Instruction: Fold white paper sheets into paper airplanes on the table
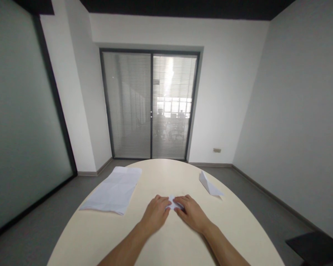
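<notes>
A small folded piece of white paper (171, 203) lies on the table between my two hands. From its left side, my left hand (157, 212) grips it with the fingers and thumb closed on the edge. My right hand (191, 212) holds the right side in the same way, its fingers bent over the paper. Much of the folded paper is hidden under my fingertips, so its full shape cannot be made out. Both forearms rest low over the near part of the table.
The round cream table (166, 244) fills the lower middle. Creased white sheets (113, 190) lie at its left, and a folded white paper shape (210, 184) stands at the right. Beyond are a glass door with blinds (151, 103) and, lower right, a dark flat object (316, 247).
</notes>
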